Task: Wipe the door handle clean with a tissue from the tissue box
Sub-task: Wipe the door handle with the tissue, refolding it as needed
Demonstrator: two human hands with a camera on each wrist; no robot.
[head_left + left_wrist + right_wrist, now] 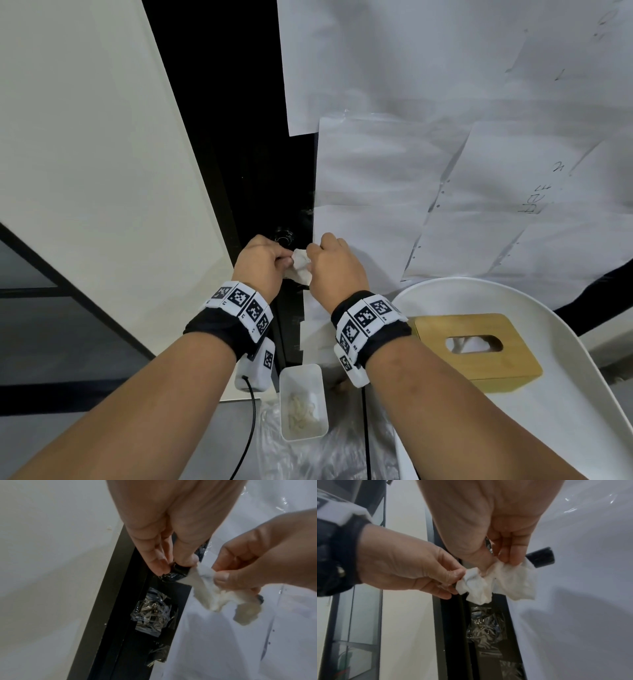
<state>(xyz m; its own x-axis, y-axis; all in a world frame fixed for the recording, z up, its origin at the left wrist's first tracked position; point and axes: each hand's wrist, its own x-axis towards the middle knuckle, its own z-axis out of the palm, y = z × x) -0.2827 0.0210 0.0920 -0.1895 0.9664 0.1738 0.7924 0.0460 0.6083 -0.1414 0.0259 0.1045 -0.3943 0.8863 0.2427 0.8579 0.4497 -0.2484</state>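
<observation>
White tissue [301, 267], black door handle [541, 557], black door [239, 154].
Tissue box [476, 346] is showing a tan wood lid with a white sheet in its slot, sitting near the far edge of a white table [565, 411]. Wristbands [239, 305] are showing black-and-white square-code tiles over black fabric. White paper sheets [428, 102] are covering the door. Bin [301, 401] is looking white.
</observation>
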